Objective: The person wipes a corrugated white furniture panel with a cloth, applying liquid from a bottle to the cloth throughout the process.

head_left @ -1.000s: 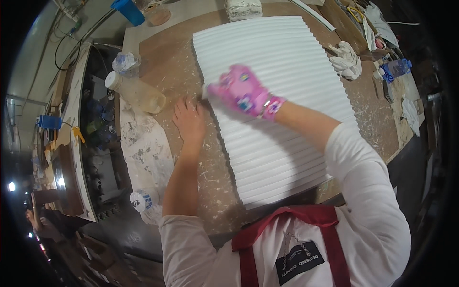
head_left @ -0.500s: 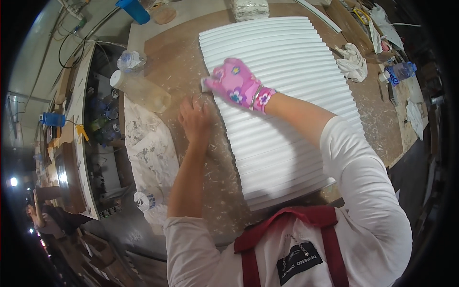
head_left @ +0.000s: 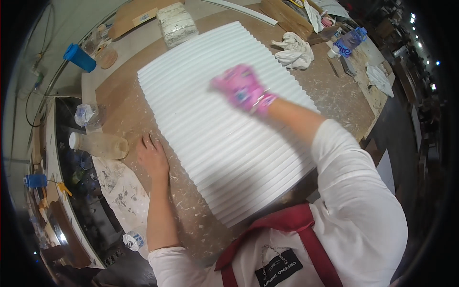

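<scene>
A wide sheet of white ridged slats (head_left: 205,115), side by side, lies across the brown work board (head_left: 119,91). Above its middle is my right hand (head_left: 241,88), in a pink flowered glove with a band at the wrist. Its fingers look curled, but motion smears them, and whatever they hold is hidden. My bare left hand (head_left: 153,155) rests palm down on the board, just left of the slats' edge, fingers stretched out and holding nothing. Left of it lies a cloudy plastic bottle (head_left: 103,145) with a white cap.
A stained white cloth (head_left: 122,184) hangs along the left edge, with a white-lidded container (head_left: 134,240) near it. At the back stand a blue cup (head_left: 79,57) and a wrapped white block (head_left: 177,26). A crumpled rag (head_left: 294,51) and water bottle (head_left: 351,42) lie back right.
My right hand has moved from the slats' left edge, where a small white thing showed at its fingers, to over their middle. My left hand stays flat on the board; the view has turned.
</scene>
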Tool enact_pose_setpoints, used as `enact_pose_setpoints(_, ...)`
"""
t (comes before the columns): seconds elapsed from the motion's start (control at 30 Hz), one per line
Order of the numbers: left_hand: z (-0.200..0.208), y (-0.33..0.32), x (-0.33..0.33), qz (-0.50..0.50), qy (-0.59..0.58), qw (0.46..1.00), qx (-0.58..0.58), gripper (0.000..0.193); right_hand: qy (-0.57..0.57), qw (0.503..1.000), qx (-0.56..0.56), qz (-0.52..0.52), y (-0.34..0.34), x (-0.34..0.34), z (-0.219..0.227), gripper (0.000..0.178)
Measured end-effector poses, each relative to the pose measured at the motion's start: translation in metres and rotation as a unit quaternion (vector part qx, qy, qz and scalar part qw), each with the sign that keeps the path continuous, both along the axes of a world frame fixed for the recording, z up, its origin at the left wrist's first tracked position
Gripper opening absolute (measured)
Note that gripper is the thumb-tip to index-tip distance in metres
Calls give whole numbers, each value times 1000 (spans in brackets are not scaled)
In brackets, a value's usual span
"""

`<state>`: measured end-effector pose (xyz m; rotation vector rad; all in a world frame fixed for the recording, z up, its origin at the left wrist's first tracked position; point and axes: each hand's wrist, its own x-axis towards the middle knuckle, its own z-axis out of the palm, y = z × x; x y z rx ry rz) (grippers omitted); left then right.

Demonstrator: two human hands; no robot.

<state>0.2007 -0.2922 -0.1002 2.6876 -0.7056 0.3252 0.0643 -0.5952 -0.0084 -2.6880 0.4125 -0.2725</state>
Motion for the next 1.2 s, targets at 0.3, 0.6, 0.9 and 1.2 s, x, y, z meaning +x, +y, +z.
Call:
enact_pose_setpoints(0.3,-9,10,10,-20,-44,999,15,42,-45,972,-207,102,0,-22,-2,35)
enact_pose_setpoints(0.6,1,-3,47,-40,38,994,-98,42,-62,956,-269,-102,-171,-107,4,32)
enact_pose_setpoints(0.9,-27,-33,62,61,-23,994,90,55,-54,985,-158,-47,-155,-65,-22,18)
enact_pose_setpoints(1.2,-20,-35,58,63,-2,997,46,55,-15,996,-72,55,5,13,9,28)
